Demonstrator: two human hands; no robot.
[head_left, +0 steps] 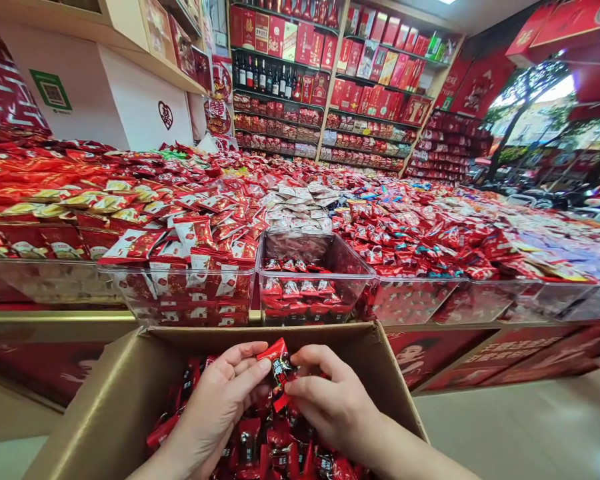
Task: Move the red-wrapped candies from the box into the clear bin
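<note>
Between my two hands, over an open cardboard box (93, 407), is a small red and black wrapped candy (280, 370). My left hand (227, 387) pinches its upper left end between thumb and fingers. On the other side, my right hand (330, 393) has its thumb and fingertips closed on the candy's right edge and lower part. Below them, many similar red and black wrapped candies (250, 437) lie loose in the box. Just beyond the box stands a clear plastic bin (365, 267), partly filled with neat rows of red packets (300, 288).
A bin of red and white packets (195, 267) adjoins on the left, and heaped red packets (430, 233) rise on the right. Shelves (325, 87) of red boxes and bottles line the back. Pale floor (520, 427) shows at right.
</note>
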